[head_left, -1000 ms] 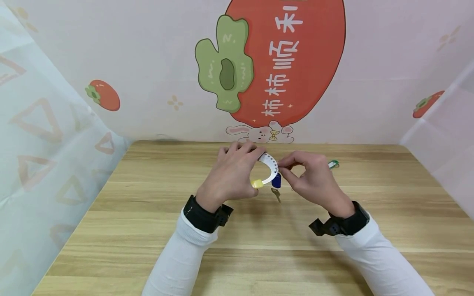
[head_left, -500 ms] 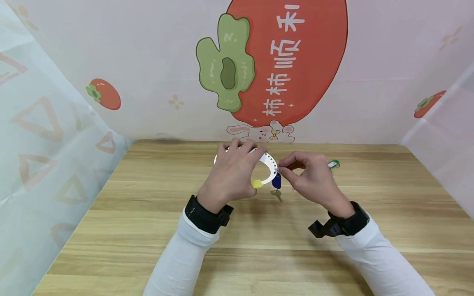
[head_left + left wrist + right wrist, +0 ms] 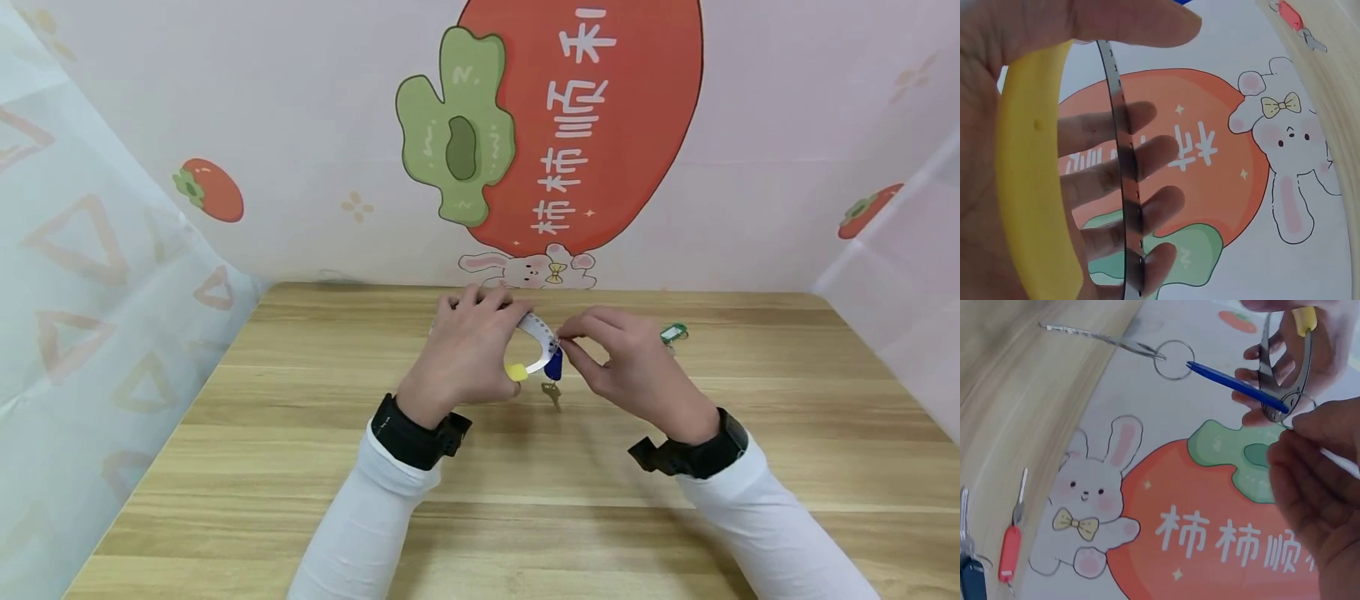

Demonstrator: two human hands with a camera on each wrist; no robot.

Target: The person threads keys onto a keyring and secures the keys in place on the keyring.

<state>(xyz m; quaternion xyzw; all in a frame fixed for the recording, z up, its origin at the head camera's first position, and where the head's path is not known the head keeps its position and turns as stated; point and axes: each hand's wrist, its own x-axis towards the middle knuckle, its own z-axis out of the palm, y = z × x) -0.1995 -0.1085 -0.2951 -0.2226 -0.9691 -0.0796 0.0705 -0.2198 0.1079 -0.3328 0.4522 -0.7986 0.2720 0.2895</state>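
My left hand (image 3: 465, 354) holds a large flat metal key ring with a row of small holes (image 3: 538, 328) upright above the table. Its yellow handle (image 3: 1035, 169) lies against the palm, the fingers reaching through to the metal band. The thumb and forefinger of my right hand (image 3: 630, 358) pinch a thin split ring (image 3: 1315, 402) at the band's right edge. From that split ring hangs a blue key tag (image 3: 553, 364). A key (image 3: 552, 392) dangles below the tag on a second small ring (image 3: 1174, 342). My fingertips partly hide where split ring and band meet.
A green key tag (image 3: 673, 332) lies on the wooden table (image 3: 525, 517) behind my right hand. In the right wrist view, a red key tag (image 3: 1010, 553) and a dark blue one (image 3: 972, 578) lie with keys attached. A printed backdrop (image 3: 315, 125) stands along the table's rear edge.
The right hand and the blue tag with its key have shifted slightly left. The large ring has turned a little in the left hand. The right hand's pinch continues.
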